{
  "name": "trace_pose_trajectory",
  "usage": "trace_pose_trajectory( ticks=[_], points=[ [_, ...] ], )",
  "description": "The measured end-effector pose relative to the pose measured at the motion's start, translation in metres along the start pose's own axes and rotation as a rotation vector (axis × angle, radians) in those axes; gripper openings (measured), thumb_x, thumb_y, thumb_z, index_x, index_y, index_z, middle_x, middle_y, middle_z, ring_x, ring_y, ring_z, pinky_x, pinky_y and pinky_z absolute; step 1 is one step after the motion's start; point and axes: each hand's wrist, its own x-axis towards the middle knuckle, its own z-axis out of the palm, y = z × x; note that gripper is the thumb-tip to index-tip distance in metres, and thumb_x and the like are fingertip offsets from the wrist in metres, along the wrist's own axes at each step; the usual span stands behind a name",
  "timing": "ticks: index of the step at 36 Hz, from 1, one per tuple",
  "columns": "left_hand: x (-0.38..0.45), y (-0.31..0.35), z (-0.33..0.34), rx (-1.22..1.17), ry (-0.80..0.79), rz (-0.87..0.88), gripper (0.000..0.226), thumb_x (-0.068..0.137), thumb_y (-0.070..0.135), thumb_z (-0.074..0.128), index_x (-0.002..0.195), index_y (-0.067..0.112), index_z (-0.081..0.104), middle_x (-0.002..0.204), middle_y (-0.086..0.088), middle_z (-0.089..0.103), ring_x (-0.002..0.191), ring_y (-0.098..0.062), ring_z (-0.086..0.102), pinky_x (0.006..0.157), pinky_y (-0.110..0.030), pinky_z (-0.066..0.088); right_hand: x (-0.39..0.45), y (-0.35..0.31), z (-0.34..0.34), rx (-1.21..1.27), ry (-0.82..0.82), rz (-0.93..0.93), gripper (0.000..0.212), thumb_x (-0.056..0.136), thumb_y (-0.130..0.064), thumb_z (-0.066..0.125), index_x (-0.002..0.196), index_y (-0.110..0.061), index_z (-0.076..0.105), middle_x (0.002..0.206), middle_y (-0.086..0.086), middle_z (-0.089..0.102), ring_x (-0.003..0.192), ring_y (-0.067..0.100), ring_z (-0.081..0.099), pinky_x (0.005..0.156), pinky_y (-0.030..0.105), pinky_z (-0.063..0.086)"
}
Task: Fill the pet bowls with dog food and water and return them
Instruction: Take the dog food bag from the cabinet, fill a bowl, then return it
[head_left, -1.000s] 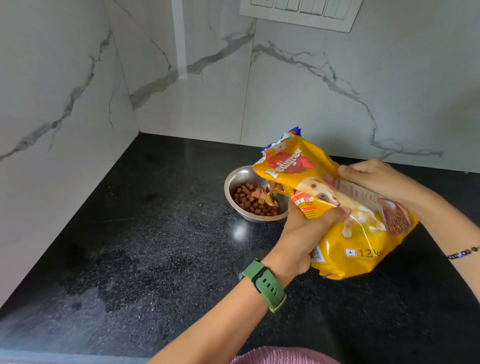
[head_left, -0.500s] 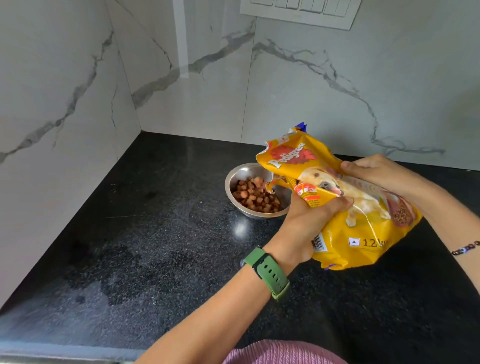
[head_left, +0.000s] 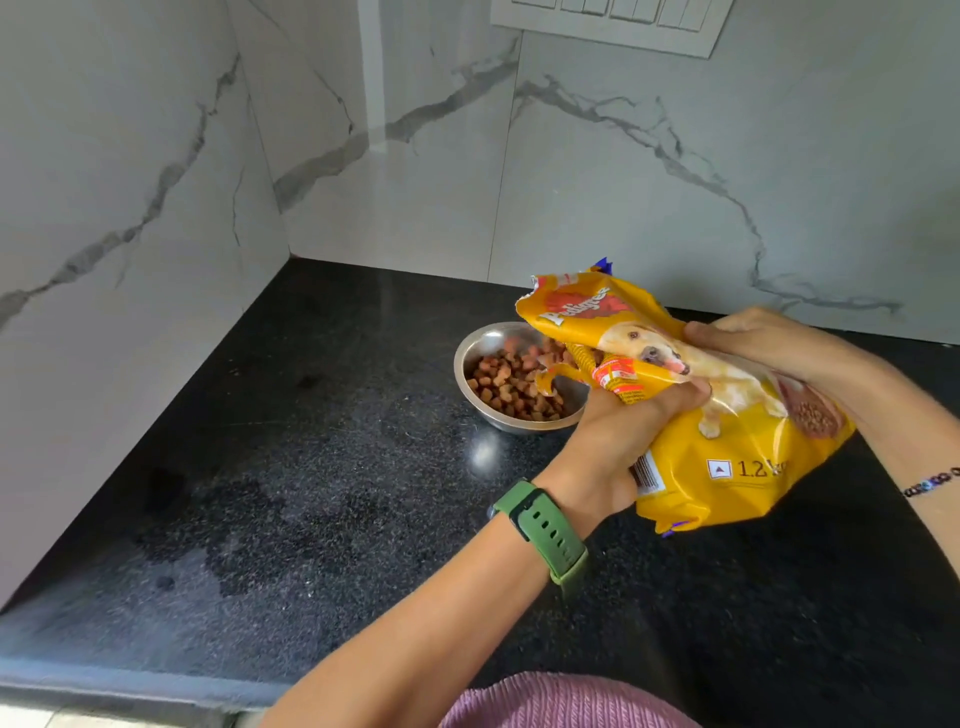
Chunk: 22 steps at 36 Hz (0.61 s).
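Bag: a yellow dog food bag (head_left: 727, 457) is being held tilted above the black counter (head_left: 311, 493), its torn mouth pointing down and left over the bowl; a dog picture and "1.2" are showing on its front
Left hand: the left hand (head_left: 618, 436) is gripping the bag from below near its opening, thumb wrapped up over the front, fingers hidden behind the packet; a green watch (head_left: 545, 530) is sitting on that wrist
Right hand: the right hand (head_left: 769, 338) is clasping the upper edge of the bag, fingers curled over the fold beside the dog picture; a beaded bracelet (head_left: 930, 483) is showing on that wrist
Bowl: 1 steel bowl (head_left: 472, 364) is standing on the counter near the back wall, just left of the hands and partly under the bag's mouth
Food: brown kibble (head_left: 514, 384) is lying heaped inside the bowl; a few pieces are showing at the bag's opening, touching or falling I cannot tell
Counter: a dull smear is spreading over the left front part
Wall: white marble tiles (head_left: 156, 182) are meeting in a corner behind the bowl; a white switch plate (head_left: 613, 21) is showing at the top edge
Clothing: a pink knitted garment (head_left: 561, 701) is showing at the bottom edge
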Motion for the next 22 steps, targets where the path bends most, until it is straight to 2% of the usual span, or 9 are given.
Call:
trace_pose_trajectory(
  ticks=[1,3,5,7,9,12,15,20,22],
  points=[
    [-0.0011,-0.0004,0.0008,0.000,0.005,-0.010,0.058,0.079,0.017,0.073,0.132,0.015,0.048,0.120,-0.010,0.065,0.090,-0.021,0.066,0.065,-0.029,0.057,0.0008,-0.0001,-0.0005,-0.001,-0.002,-0.001,0.046,0.082,-0.058,0.050,0.075,-0.018,0.073,0.070,0.000,0.075,0.073,0.018,0.070,0.069,0.035,0.051],
    [-0.0015,-0.0030,0.0018,0.005,0.016,0.001,0.059,0.080,0.016,0.073,0.132,0.016,0.046,0.122,-0.010,0.064,0.098,-0.024,0.066,0.071,-0.032,0.057,0.0005,-0.0005,-0.0006,0.019,0.024,-0.020,0.043,0.083,-0.057,0.050,0.071,-0.021,0.073,0.066,-0.004,0.074,0.070,0.017,0.070,0.061,0.029,0.049],
    [-0.0005,-0.0023,0.0009,0.006,0.016,0.020,0.058,0.080,0.014,0.072,0.132,0.015,0.046,0.123,-0.011,0.064,0.102,-0.026,0.065,0.074,-0.034,0.056,0.0003,-0.0009,0.0005,0.027,0.039,-0.032,0.045,0.081,-0.057,0.051,0.071,-0.019,0.073,0.066,-0.001,0.074,0.071,0.020,0.069,0.064,0.032,0.050],
    [-0.0013,0.0009,0.0000,-0.007,0.008,0.004,0.057,0.081,0.015,0.072,0.132,0.014,0.048,0.122,-0.012,0.064,0.094,-0.024,0.066,0.068,-0.031,0.057,0.0006,-0.0030,0.0013,0.013,0.009,-0.016,0.046,0.084,-0.055,0.051,0.077,-0.015,0.073,0.074,0.006,0.075,0.077,0.025,0.070,0.075,0.041,0.053],
    [-0.0028,-0.0003,0.0003,-0.017,0.014,-0.018,0.058,0.080,0.016,0.073,0.133,0.014,0.047,0.122,-0.012,0.064,0.094,-0.024,0.066,0.067,-0.031,0.056,0.0006,-0.0043,0.0014,0.002,-0.012,-0.014,0.045,0.087,-0.052,0.051,0.078,-0.014,0.073,0.081,0.010,0.075,0.079,0.027,0.069,0.081,0.043,0.052],
    [-0.0020,-0.0038,0.0004,-0.008,0.020,0.003,0.059,0.080,0.014,0.073,0.133,0.015,0.046,0.122,-0.012,0.064,0.100,-0.026,0.066,0.068,-0.030,0.057,-0.0009,-0.0030,0.0005,0.012,0.025,-0.041,0.043,0.085,-0.053,0.052,0.073,-0.018,0.072,0.079,0.009,0.074,0.077,0.026,0.070,0.078,0.041,0.053],
    [-0.0026,-0.0001,-0.0005,-0.023,0.009,-0.023,0.057,0.080,0.014,0.073,0.131,0.013,0.049,0.120,-0.013,0.065,0.086,-0.021,0.067,0.062,-0.029,0.057,0.0010,-0.0036,0.0000,-0.031,-0.008,-0.026,0.047,0.082,-0.057,0.051,0.077,-0.015,0.073,0.078,0.008,0.075,0.080,0.026,0.070,0.081,0.043,0.053],
    [-0.0011,-0.0039,0.0003,0.001,0.018,-0.048,0.056,0.079,0.015,0.073,0.130,0.014,0.050,0.122,-0.012,0.064,0.105,-0.028,0.065,0.077,-0.037,0.055,0.0011,0.0017,-0.0024,-0.053,0.020,-0.021,0.052,0.076,-0.064,0.049,0.072,-0.018,0.074,0.068,0.001,0.074,0.074,0.022,0.070,0.072,0.037,0.053],
    [-0.0017,-0.0032,0.0003,-0.011,0.001,-0.059,0.051,0.080,0.015,0.073,0.127,0.014,0.053,0.118,-0.012,0.066,0.097,-0.024,0.067,0.074,-0.036,0.056,0.0009,0.0011,-0.0032,-0.085,-0.008,-0.012,0.057,0.074,-0.066,0.048,0.075,-0.015,0.073,0.071,0.003,0.074,0.075,0.022,0.070,0.076,0.040,0.053]
  ],
)
